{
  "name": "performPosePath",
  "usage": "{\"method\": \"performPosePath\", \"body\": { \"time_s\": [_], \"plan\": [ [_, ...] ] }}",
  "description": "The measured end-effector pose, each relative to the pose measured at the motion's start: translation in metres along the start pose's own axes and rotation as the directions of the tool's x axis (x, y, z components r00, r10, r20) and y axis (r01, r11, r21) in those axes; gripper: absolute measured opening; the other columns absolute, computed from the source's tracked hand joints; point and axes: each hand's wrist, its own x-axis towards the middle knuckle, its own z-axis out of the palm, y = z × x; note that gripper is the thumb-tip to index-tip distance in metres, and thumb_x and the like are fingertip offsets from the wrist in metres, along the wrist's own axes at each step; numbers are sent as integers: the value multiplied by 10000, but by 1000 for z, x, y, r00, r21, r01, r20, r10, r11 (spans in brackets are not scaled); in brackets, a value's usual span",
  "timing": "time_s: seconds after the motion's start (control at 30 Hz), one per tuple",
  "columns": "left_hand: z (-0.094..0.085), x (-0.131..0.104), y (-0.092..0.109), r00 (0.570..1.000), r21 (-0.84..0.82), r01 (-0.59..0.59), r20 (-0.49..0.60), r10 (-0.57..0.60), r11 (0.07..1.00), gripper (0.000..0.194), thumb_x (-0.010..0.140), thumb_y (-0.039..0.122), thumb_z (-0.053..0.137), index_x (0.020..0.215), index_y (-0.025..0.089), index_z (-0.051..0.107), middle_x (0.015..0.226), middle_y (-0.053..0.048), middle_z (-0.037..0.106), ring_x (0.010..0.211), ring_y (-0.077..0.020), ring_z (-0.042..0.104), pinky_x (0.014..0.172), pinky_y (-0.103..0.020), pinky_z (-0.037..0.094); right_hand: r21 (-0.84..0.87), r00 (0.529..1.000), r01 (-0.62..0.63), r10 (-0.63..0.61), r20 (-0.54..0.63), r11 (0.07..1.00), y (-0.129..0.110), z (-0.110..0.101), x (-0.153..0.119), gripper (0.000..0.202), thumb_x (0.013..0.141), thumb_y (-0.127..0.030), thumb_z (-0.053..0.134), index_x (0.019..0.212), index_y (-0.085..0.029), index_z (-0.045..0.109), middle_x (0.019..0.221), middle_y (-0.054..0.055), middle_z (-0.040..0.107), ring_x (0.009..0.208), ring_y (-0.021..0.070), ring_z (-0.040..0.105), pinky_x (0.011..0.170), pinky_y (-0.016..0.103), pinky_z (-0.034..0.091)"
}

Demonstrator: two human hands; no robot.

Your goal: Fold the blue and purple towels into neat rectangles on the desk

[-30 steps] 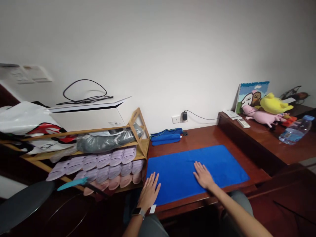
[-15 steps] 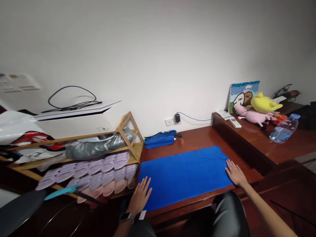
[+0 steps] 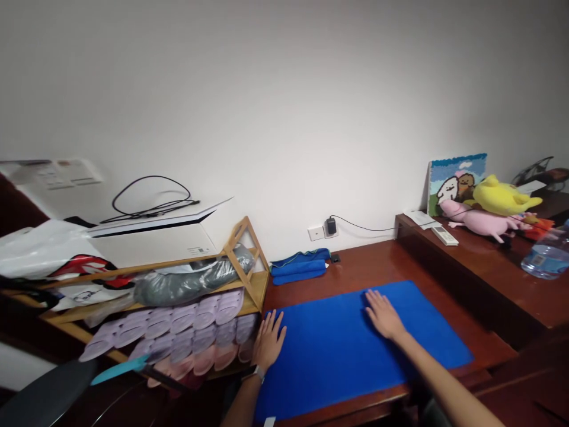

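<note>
A blue cloth [image 3: 338,350] lies spread flat on the reddish-brown wooden desk [image 3: 364,261], with a white tag at its near left corner. My left hand [image 3: 269,341] rests at the cloth's left edge, fingers stretched out and pointing away from me. On the upper middle part of the cloth, my right hand [image 3: 384,315] lies flat with its fingers extended. Neither hand grips anything. Behind the cloth, by the wall, lies a folded blue cloth [image 3: 299,268].
On the left stands a wooden rack [image 3: 249,279] holding purple and pink slippers [image 3: 191,317], a plastic-wrapped grey bundle and a white box [image 3: 151,243]. The raised surface at right carries plush toys [image 3: 480,220], a remote [image 3: 444,235] and a water bottle [image 3: 544,258]. A charger [image 3: 331,225] sits in the wall socket.
My right hand has moved left and farther back, from the cloth's right edge onto its upper middle. My left hand stays at the left edge, slightly farther up it. The view has shifted.
</note>
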Motion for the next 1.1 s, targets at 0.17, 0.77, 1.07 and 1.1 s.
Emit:
{"method": "performPosePath", "body": {
  "time_s": [0.17, 0.77, 1.07, 1.1],
  "plan": [
    [20, 8, -11, 998, 33, 27, 57, -29, 999, 590, 1043, 526, 391, 1589, 304, 430, 1680, -79, 384, 1552, -306, 336, 1245, -545, 304, 166, 952, 267, -287, 108, 949, -153, 44, 51, 687, 1054, -497, 244, 1650, -157, 284, 1715, 80, 258, 1601, 245, 174, 1311, 458, 114],
    [27, 6, -13, 999, 73, 38, 17, -39, 997, 625, 1032, 559, 386, 1588, 277, 437, 1674, -124, 391, 1540, -341, 353, 1224, -551, 322, -159, 959, -272, 281, 39, 949, 154, 2, 34, 758, 1024, -560, 160, 1656, -156, 269, 1717, 89, 250, 1597, 265, 186, 1291, 504, 173],
    [31, 9, -22, 998, 81, 35, 47, -39, 996, 671, 1021, 571, 378, 1608, 247, 395, 1678, -132, 382, 1542, -335, 349, 1213, -553, 335, -177, 955, -297, 295, -39, 938, 198, 9, 21, 811, 1015, -590, 97, 1659, -118, 241, 1718, 83, 253, 1598, 258, 184, 1296, 472, 175],
    [31, 9, -21, 998, 80, 43, 43, -47, 996, 688, 1017, 576, 382, 1609, 227, 392, 1676, -144, 382, 1543, -343, 344, 1213, -555, 335, -177, 955, -295, 293, -39, 939, 198, 9, 21, 810, 1014, -588, 102, 1659, -118, 242, 1718, 85, 253, 1598, 259, 185, 1295, 475, 175]
  ]
}}
